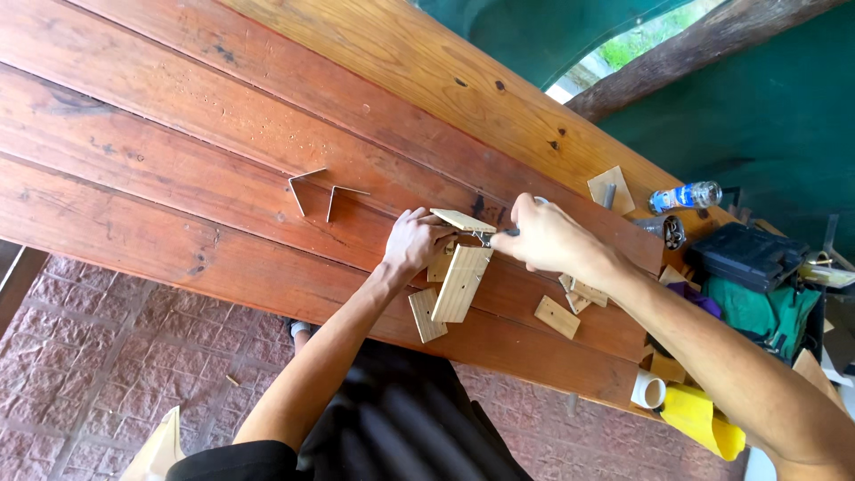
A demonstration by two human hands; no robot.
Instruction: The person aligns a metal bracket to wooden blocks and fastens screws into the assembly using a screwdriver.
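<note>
My left hand (415, 242) grips a small assembly of light wooden pieces (460, 278) standing on the reddish plank table (178, 169). A thin flat piece (463, 220) forms its top. My right hand (545, 236) is closed around a dark-handled tool (499, 234) whose tip meets the assembly just under the top piece. Loose wooden offcuts lie close by: one (427, 314) below the assembly, another (557, 316) to the right.
Two bent metal brackets (307, 187) (343, 199) lie left of the hands. At the table's far right are a wooden square (611, 189), a plastic bottle (686, 196), a black tool case (746, 256), green cloth and a yellow object (701, 419). Brick paving lies below.
</note>
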